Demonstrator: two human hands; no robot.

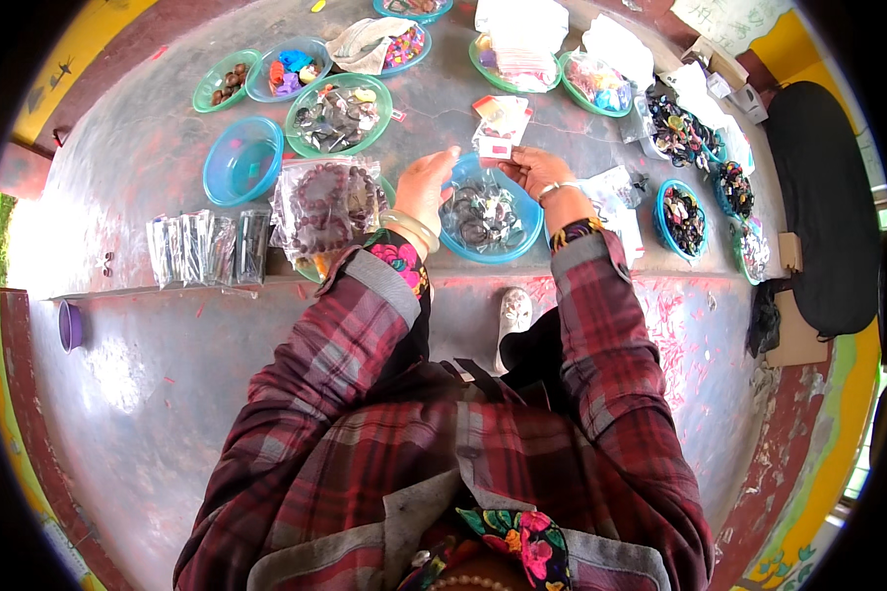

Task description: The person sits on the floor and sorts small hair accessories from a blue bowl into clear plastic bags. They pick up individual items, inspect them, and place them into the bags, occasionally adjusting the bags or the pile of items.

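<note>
Flower-patterned dark cloth collar is nearest, then my red-and-grey plaid jacket. Clear plastic bag of dark-red round beads lies just beside left wrist; clear-and-white packets lie near right one. Round blue plastic bowl with small clear bags stands between my left hand, partly open, and right hand, which pinches small white card with red rectangle over bowl's far rim.

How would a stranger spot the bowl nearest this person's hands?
Start at the front edge of the grey platform and find the left hand and right hand. Between them sits a round blue bowl of small dark items. Its colour sets it apart from the similarly filled green bowl up to its left.
</note>
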